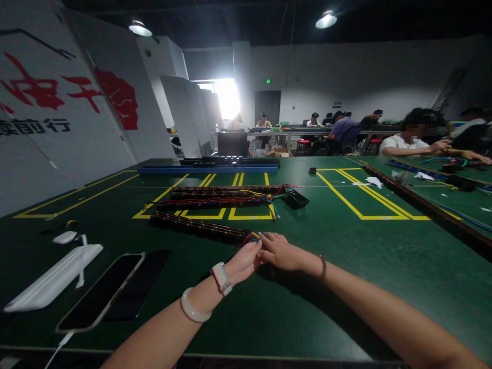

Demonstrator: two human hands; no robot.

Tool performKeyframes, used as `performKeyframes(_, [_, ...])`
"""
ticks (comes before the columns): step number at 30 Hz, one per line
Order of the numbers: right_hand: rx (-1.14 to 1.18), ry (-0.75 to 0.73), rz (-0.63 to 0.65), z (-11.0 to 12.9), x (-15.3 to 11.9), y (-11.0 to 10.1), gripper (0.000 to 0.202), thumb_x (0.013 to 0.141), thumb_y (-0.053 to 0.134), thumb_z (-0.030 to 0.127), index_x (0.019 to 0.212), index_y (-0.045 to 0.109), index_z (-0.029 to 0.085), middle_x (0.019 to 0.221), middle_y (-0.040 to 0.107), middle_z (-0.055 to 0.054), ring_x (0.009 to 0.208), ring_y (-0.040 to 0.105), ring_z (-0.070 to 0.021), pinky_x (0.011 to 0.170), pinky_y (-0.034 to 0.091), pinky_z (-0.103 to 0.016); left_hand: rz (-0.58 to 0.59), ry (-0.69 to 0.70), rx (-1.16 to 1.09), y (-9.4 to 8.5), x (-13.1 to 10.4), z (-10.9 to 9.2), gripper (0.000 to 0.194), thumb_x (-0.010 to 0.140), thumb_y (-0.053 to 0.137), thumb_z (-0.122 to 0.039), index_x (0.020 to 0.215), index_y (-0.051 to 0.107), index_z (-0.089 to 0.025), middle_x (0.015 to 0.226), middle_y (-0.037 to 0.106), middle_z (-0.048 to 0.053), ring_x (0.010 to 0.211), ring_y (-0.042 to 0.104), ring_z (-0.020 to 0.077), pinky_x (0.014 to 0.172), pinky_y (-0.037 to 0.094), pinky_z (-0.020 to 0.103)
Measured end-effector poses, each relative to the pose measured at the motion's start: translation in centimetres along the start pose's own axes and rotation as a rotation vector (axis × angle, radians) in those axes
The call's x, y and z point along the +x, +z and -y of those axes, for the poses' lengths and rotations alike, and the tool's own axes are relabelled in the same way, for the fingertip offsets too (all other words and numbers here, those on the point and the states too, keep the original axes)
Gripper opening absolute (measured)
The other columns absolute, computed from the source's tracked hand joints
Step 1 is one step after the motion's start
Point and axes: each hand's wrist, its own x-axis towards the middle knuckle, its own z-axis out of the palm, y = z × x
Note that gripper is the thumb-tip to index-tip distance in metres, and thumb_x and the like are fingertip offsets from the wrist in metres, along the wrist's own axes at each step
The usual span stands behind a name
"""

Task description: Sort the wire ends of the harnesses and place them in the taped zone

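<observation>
My left hand (245,261) and my right hand (282,251) meet at the near end of a long dark strip (200,225) that lies slantwise on the green table. Thin coloured wires (253,236), yellow, red and blue, come out of that end and run into my fingertips. Both hands are closed in a pinch on them; the exact grip is partly hidden by the fingers. Just beyond lie more dark strips (215,192) with red, yellow, blue and green wires. A small black tray-like part (295,199) rests at their right end.
Two phones (102,292) (138,287) and a white pouch (54,279) lie at the left. Blue and black bars (207,168) stand along the far edge. A long dark bar (423,205) crosses the right side, where a co-worker (407,141) sits. Yellow tape (346,195) marks the table.
</observation>
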Motion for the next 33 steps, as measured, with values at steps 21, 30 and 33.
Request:
performKeyframes(21, [-0.161, 0.280, -0.180, -4.8, 1.4, -2.2, 0.025, 0.084, 0.059, 0.038, 0.077, 0.069, 0.016, 0.073, 0.065, -0.007, 0.064, 0.056, -0.0160, 0.054, 0.031, -0.025, 0.001, -0.077, 0.096, -0.1, -0.5, -1.0, 0.024, 0.094, 0.040, -0.020, 0.091, 0.057, -0.004, 0.076, 0.053, 0.006, 0.049, 0.037, 0.0017, 0.045, 0.024, 0.016])
performKeyframes(30, [-0.288, 0.204, -0.176, -4.7, 1.8, -1.5, 0.024, 0.086, 0.058, 0.036, 0.078, 0.067, 0.015, 0.078, 0.064, -0.009, 0.077, 0.058, -0.0195, 0.070, 0.038, -0.028, 0.016, -0.109, 0.068, -0.2, -0.4, -1.1, 0.024, 0.094, 0.043, -0.023, 0.093, 0.058, -0.004, 0.079, 0.055, 0.007, 0.052, 0.041, 0.0028, 0.045, 0.027, 0.015])
performKeyframes(33, [-0.195, 0.069, -0.239, -4.1, 1.1, -3.2, 0.020, 0.080, 0.066, 0.032, 0.092, 0.065, 0.016, 0.090, 0.061, -0.008, 0.083, 0.055, -0.0179, 0.073, 0.038, -0.028, -0.019, -0.103, 0.069, -0.1, -0.5, -1.0, 0.021, 0.093, 0.044, -0.023, 0.095, 0.056, -0.006, 0.083, 0.058, 0.009, 0.058, 0.049, 0.0052, 0.052, 0.035, 0.016])
